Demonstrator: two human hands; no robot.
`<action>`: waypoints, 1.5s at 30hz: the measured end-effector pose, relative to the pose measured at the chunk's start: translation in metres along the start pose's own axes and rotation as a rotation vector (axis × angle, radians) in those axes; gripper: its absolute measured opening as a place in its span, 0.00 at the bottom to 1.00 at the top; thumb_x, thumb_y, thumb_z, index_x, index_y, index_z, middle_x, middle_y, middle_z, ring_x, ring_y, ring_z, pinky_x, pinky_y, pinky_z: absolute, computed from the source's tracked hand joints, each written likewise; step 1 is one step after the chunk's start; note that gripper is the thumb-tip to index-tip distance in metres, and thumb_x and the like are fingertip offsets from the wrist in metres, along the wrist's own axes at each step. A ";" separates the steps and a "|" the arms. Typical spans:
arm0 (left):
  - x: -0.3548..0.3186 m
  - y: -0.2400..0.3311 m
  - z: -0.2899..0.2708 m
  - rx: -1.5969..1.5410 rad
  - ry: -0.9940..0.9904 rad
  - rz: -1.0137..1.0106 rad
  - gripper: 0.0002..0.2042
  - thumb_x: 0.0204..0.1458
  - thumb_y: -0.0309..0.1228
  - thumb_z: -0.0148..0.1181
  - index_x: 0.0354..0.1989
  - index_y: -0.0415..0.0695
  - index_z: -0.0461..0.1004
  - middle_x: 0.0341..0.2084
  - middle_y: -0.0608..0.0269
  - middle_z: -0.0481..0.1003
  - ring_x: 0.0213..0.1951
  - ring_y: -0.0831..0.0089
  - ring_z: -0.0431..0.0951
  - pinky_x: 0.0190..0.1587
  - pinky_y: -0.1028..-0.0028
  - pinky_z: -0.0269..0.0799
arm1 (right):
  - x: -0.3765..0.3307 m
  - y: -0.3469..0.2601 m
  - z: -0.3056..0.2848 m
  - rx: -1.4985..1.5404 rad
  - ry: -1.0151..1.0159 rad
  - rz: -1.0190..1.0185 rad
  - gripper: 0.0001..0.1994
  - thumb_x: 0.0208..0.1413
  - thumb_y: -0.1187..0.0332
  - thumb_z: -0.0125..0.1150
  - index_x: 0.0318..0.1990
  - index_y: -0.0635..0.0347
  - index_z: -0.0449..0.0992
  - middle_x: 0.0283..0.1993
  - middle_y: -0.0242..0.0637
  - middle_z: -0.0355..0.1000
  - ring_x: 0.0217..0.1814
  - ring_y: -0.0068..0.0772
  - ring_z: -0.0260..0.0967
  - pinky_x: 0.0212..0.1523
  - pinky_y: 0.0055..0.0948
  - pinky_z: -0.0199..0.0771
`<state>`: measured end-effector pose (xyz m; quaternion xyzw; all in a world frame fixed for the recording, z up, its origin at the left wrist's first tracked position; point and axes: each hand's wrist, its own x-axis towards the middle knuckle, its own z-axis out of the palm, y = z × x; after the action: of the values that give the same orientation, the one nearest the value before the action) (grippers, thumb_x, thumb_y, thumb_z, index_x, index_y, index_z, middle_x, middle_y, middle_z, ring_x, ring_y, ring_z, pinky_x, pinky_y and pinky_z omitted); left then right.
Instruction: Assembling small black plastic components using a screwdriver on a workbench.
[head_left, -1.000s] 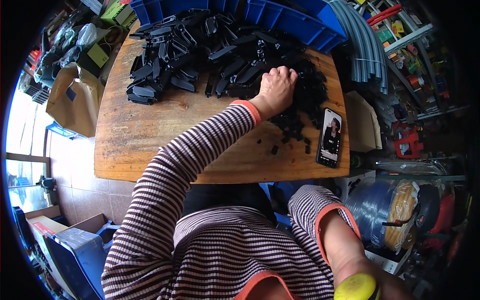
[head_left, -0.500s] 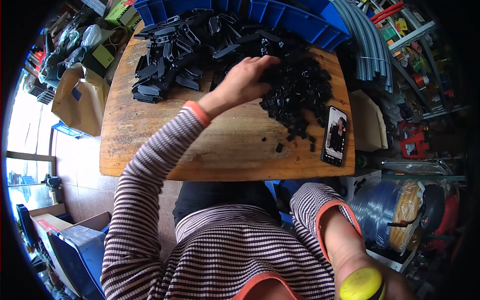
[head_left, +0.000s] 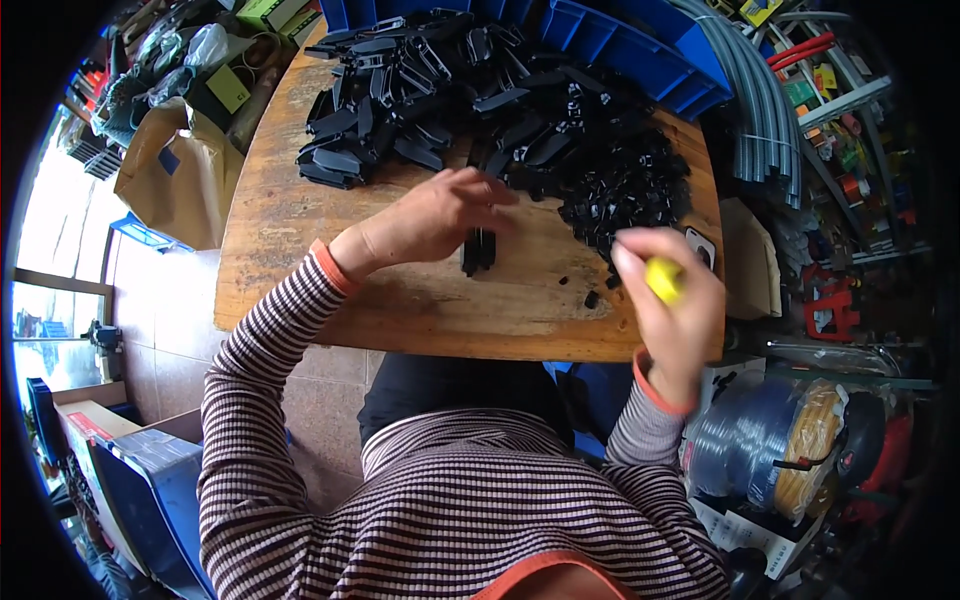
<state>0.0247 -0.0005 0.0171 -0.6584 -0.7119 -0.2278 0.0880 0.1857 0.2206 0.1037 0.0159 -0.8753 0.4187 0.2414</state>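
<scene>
My left hand [head_left: 425, 222] is over the middle of the wooden table, its fingers apart and a little blurred, with nothing seen in them. Beneath it a long black plastic piece [head_left: 478, 252] lies lengthwise on the wood, partly covered by the hand. My right hand [head_left: 672, 300] is raised at the table's right front, closed round a tool with a yellow rounded handle [head_left: 663, 280]; the rest of the tool is hidden and blurred. Past my left hand lies a heap of long black plastic clips [head_left: 385, 85]. A pile of small black pieces [head_left: 625, 185] lies at the right.
Blue plastic bins [head_left: 630, 60] stand along the table's far edge. A phone [head_left: 700, 245] shows partly behind my right hand. Grey pipes [head_left: 765, 130] and coiled hose [head_left: 740, 440] are on the right; a brown paper bag [head_left: 190, 190] stands at the left.
My right hand has come up from low at the right to over the table, with the yellow-handled tool. My left hand has drawn back from the piles, and a long black piece now lies under it.
</scene>
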 end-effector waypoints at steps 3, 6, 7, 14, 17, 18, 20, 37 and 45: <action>-0.005 0.008 -0.007 -0.168 0.115 -0.325 0.19 0.40 0.15 0.54 0.43 0.43 0.78 0.44 0.60 0.76 0.47 0.62 0.73 0.55 0.64 0.68 | 0.016 0.062 0.030 -0.271 -0.074 -0.002 0.06 0.46 0.80 0.64 0.33 0.66 0.76 0.32 0.41 0.74 0.35 0.38 0.75 0.34 0.29 0.73; -0.016 0.019 -0.003 -0.127 0.104 -0.279 0.18 0.41 0.17 0.57 0.43 0.42 0.78 0.46 0.59 0.75 0.48 0.62 0.72 0.55 0.63 0.68 | 0.026 0.085 0.046 -0.437 -0.180 -0.026 0.07 0.44 0.78 0.66 0.33 0.66 0.76 0.34 0.46 0.74 0.37 0.48 0.74 0.36 0.33 0.74; -0.018 0.024 -0.001 -0.115 0.098 -0.248 0.17 0.41 0.18 0.58 0.42 0.42 0.77 0.47 0.59 0.74 0.48 0.62 0.72 0.54 0.63 0.68 | 0.026 0.092 0.047 -0.452 -0.218 -0.012 0.08 0.44 0.77 0.66 0.33 0.65 0.76 0.34 0.46 0.74 0.37 0.49 0.74 0.37 0.34 0.74; -0.019 0.042 -0.004 -0.027 0.034 -0.286 0.17 0.44 0.23 0.60 0.45 0.42 0.76 0.48 0.57 0.72 0.47 0.62 0.72 0.52 0.63 0.68 | 0.034 0.106 0.042 -0.381 -0.356 0.134 0.12 0.43 0.71 0.68 0.36 0.65 0.78 0.36 0.47 0.75 0.39 0.50 0.74 0.40 0.38 0.74; -0.011 0.043 0.005 0.008 0.026 -0.283 0.17 0.44 0.25 0.60 0.46 0.42 0.75 0.49 0.56 0.72 0.47 0.61 0.72 0.52 0.64 0.67 | 0.036 0.105 0.039 -0.371 -0.396 0.158 0.14 0.44 0.69 0.69 0.38 0.64 0.78 0.39 0.48 0.75 0.40 0.50 0.74 0.41 0.39 0.74; -0.008 0.045 0.009 0.054 -0.002 -0.261 0.18 0.44 0.25 0.60 0.47 0.42 0.75 0.49 0.55 0.71 0.47 0.61 0.72 0.53 0.64 0.67 | 0.036 0.106 0.037 -0.374 -0.391 0.160 0.14 0.44 0.69 0.69 0.38 0.64 0.78 0.39 0.48 0.75 0.40 0.50 0.74 0.41 0.39 0.74; -0.003 0.046 0.016 0.100 -0.030 -0.238 0.18 0.44 0.25 0.59 0.48 0.41 0.75 0.49 0.54 0.71 0.46 0.60 0.72 0.53 0.65 0.67 | 0.035 0.106 0.033 -0.354 -0.415 0.172 0.13 0.44 0.70 0.69 0.38 0.64 0.78 0.36 0.45 0.75 0.37 0.46 0.74 0.39 0.35 0.73; 0.009 0.063 0.043 0.153 -0.028 -0.120 0.20 0.48 0.27 0.52 0.53 0.40 0.72 0.50 0.54 0.70 0.45 0.67 0.71 0.52 0.71 0.65 | 0.032 0.098 0.030 -0.389 -0.458 0.029 0.10 0.43 0.73 0.67 0.34 0.65 0.76 0.32 0.45 0.74 0.36 0.48 0.74 0.37 0.37 0.74; 0.006 0.063 0.042 0.106 -0.004 -0.149 0.21 0.46 0.24 0.57 0.52 0.40 0.72 0.49 0.54 0.70 0.44 0.67 0.73 0.49 0.69 0.68 | 0.028 0.105 0.033 -0.367 -0.448 -0.019 0.07 0.47 0.73 0.65 0.33 0.66 0.76 0.30 0.47 0.73 0.29 0.45 0.73 0.30 0.32 0.71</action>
<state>0.0926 0.0248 -0.0043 -0.5985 -0.7702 -0.1944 0.1039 0.1235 0.2696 0.0220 0.0725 -0.9677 0.2371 0.0448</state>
